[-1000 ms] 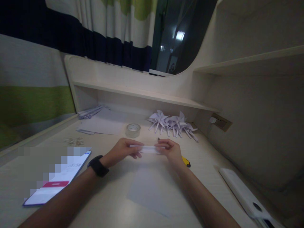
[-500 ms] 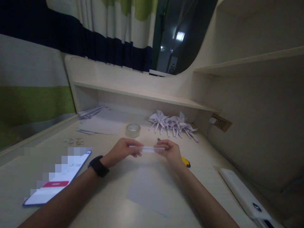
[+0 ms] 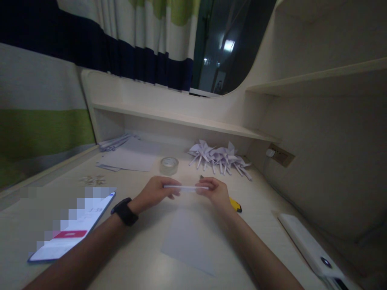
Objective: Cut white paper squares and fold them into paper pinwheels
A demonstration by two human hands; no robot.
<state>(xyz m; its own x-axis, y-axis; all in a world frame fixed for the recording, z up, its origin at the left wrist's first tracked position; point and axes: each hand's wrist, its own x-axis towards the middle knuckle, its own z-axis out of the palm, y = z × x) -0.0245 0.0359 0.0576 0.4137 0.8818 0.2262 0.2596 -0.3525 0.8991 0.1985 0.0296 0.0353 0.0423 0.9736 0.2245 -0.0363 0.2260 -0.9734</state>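
A thin rolled paper stick [image 3: 188, 188] spans between my two hands, held level above the desk. My left hand [image 3: 157, 188], with a black watch [image 3: 125, 211] on the wrist, pinches its left end. The other end is pinched by the fingers of my right hand [image 3: 217, 192]. Below them a white sheet of paper [image 3: 187, 245] lies on the desk. A yellow utility knife [image 3: 235, 204] sits partly hidden behind my right hand, its blade tip showing past the fingers. Just beyond my hands stands a roll of clear tape [image 3: 169, 165].
Several paper pinwheels [image 3: 219, 156] lie at the back right. Paper sheets [image 3: 136, 155] and folded strips [image 3: 116, 142] are at the back left, near small loose pieces [image 3: 92, 180]. A lit tablet [image 3: 75, 229] lies left; a white device [image 3: 308, 241] rests right.
Both hands stay nearly in place on the paper stick. The stick looks slightly narrower than before, and the view has shifted a little.
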